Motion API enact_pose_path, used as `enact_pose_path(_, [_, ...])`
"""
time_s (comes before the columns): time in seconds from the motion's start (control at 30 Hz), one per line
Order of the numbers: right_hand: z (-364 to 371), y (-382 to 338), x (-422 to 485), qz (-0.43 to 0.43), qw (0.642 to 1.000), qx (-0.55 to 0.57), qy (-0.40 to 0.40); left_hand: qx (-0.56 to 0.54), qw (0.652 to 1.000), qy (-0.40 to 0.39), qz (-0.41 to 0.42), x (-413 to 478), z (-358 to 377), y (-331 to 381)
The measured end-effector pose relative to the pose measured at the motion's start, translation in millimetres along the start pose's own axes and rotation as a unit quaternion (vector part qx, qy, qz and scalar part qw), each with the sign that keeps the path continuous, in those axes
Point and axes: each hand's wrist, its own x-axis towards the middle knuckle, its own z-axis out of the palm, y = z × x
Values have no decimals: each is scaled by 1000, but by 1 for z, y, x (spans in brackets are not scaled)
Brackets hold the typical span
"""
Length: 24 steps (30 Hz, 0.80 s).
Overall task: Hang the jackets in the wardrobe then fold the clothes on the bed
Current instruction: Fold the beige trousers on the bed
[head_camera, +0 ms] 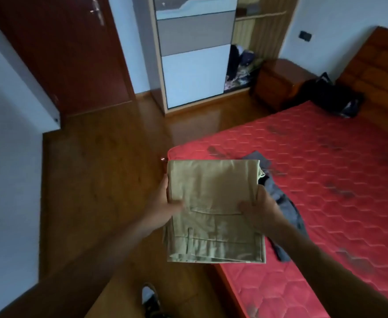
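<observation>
A folded pair of khaki trousers (213, 203) is held up in front of me, above the corner of the red mattress (326, 180). My left hand (165, 210) grips its left edge, thumb on top. On the trousers' right edge, my right hand (260, 210) grips with the thumb over the fabric. A grey garment (285, 203) lies crumpled on the mattress, partly hidden behind the trousers. At the far end of the bed a dark pile of clothing (333, 97) rests near the headboard.
The wardrobe (195, 53) stands ahead with its sliding door part open, clothes (239, 67) visible inside. A wooden nightstand (278, 81) sits between wardrobe and bed. A dark red door (62, 53) is at left. Wooden floor (101, 168) lies between. My shoe (150, 299) shows below.
</observation>
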Motion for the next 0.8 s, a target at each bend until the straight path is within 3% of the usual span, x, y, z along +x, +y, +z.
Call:
enact_pose_path(0.17, [107,-91,51,-48,998,-10,-33,-27,996,65,-48,18,-121,-29])
enact_pose_path(0.3, [184,-162,80,-64,994,21,-82,15,990,130,-55,21,-214,-43])
enact_pose_path(0.4, [225,-202,98,-70,989,44,-122,-8,990,130,-49,27,-267,-50])
enact_pose_path(0.8, [306,-297,265,-122,971,114,-172,-4,987,159,-38,178,-375,-54])
